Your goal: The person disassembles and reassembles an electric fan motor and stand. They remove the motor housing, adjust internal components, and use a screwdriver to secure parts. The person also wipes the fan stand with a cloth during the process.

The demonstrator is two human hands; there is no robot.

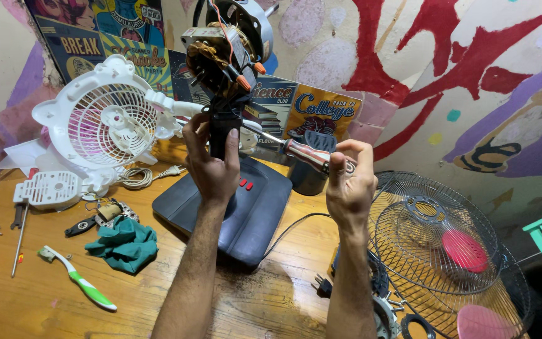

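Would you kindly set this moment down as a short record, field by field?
Setting: wooden table against a painted wall.
Left hand: grips the black neck of the stripped fan stand, below the exposed motor.
Right hand: holds a screwdriver by its striped handle, tip aimed at the neck.
To the left: white small fan housing, green cloth, green-and-white toothbrush.
To the right: wire fan guard with pink blades showing through.

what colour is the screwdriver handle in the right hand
The screwdriver handle in the right hand is red and white striped; head view.
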